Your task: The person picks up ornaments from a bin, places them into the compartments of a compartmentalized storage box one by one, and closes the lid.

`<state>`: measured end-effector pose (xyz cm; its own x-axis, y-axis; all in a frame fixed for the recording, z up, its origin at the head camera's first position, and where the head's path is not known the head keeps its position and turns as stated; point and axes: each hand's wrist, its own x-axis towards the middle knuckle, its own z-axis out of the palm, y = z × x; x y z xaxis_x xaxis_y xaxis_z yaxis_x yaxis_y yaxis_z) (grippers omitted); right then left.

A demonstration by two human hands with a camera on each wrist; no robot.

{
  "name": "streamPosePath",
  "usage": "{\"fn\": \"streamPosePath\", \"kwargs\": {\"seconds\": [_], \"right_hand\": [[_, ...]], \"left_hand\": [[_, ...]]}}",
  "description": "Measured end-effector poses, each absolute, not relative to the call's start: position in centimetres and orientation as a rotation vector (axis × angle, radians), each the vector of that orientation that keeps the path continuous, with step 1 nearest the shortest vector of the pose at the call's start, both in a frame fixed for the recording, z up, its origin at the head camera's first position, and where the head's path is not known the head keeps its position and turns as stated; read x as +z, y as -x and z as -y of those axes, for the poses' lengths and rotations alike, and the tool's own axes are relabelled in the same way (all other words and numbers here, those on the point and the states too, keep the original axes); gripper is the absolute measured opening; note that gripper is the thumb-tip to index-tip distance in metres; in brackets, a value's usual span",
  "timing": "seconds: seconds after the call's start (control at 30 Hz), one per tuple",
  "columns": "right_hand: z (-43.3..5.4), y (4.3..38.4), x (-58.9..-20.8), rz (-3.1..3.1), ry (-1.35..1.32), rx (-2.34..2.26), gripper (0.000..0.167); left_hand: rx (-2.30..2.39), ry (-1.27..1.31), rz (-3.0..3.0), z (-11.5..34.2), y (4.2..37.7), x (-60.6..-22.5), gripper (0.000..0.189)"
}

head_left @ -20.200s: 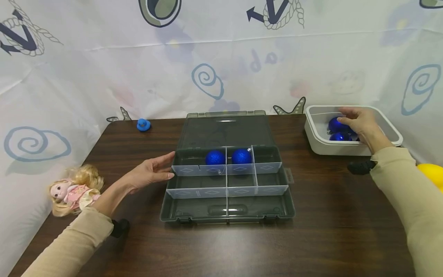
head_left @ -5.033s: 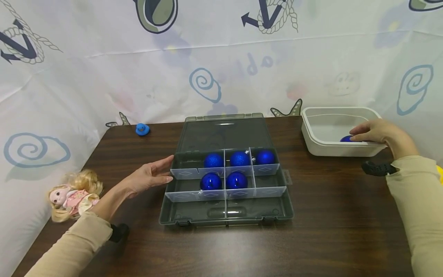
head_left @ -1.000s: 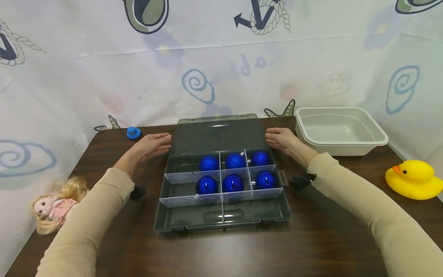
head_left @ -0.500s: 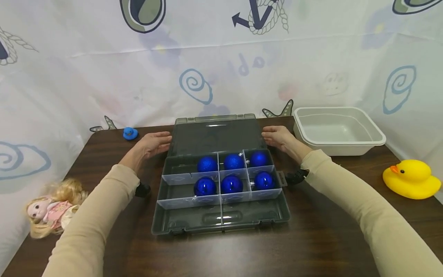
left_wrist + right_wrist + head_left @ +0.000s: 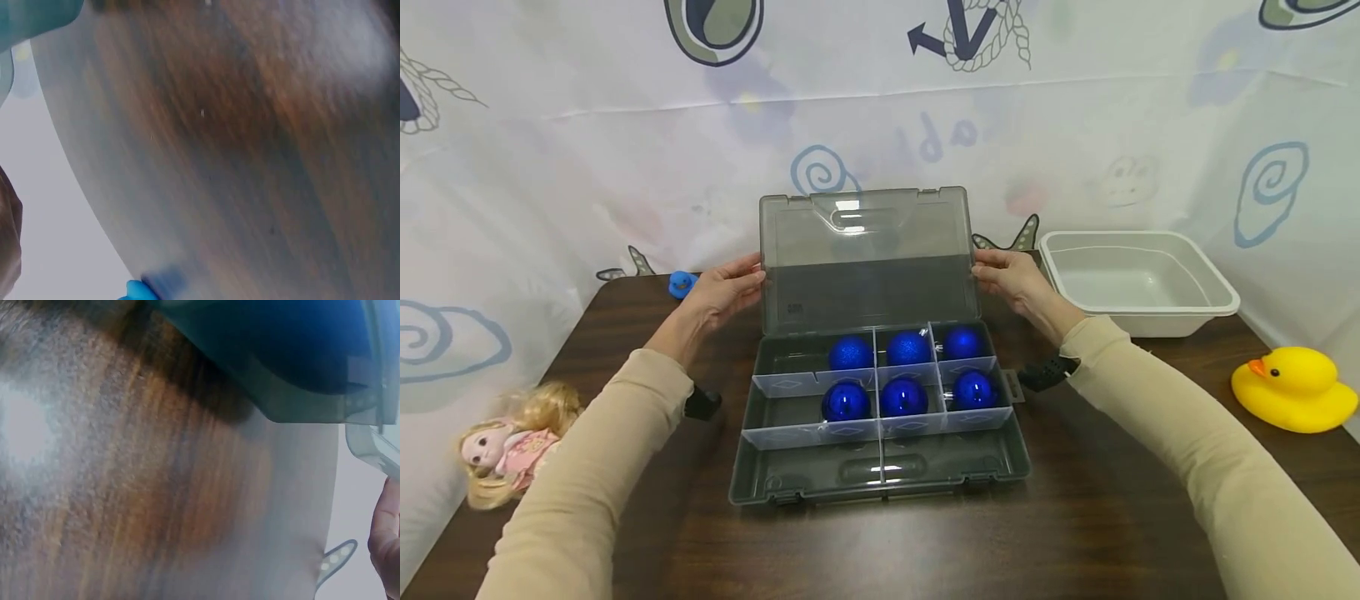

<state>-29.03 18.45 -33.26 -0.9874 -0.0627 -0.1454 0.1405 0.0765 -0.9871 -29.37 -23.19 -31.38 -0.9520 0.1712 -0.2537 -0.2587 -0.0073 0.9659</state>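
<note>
Hands (image 5: 721, 292) (image 5: 1017, 282) hold a translucent rectangular lid (image 5: 868, 292) behind glossy and glittery balls (image 5: 904, 397).

To your left you have a blonde doll (image 5: 523, 454) in a pink outfit lying on the dark wood-grain tabletop (image 5: 880, 546), with a small blue duck (image 5: 682, 285) near its far left corner. On your right sits a larger yellow duck (image 5: 1295, 390) with an orange bill, and facing you hangs a white cloth (image 5: 865, 125) printed with anchors and blue spirals.

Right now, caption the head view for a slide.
Left hand and right hand hold the raised lid of a divided case with six blue balls inside.
</note>
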Motion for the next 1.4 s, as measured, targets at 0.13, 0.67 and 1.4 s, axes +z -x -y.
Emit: {"fn": "streamPosePath", "kwargs": {"seconds": [0.13, 0.67, 1.4], "right_hand": [[-18.6, 29.0, -33.0, -2.289, -0.037, -1.978, 0.044], [-18.0, 29.0, -31.7, -2.445, 0.113, -2.155, 0.036], [-19.5, 25.2, -32.0, -2.517, 0.204, -1.9, 0.042]], "left_hand": [[1.979, 0.035, -2.032, 23.6, 29.3, -31.1, 0.061], [2.161, -0.231, -2.423, 22.8, 29.2, -30.9, 0.054], [1.693, -0.296, -3.086, 22.4, 24.2, -31.9, 0.025]]}}
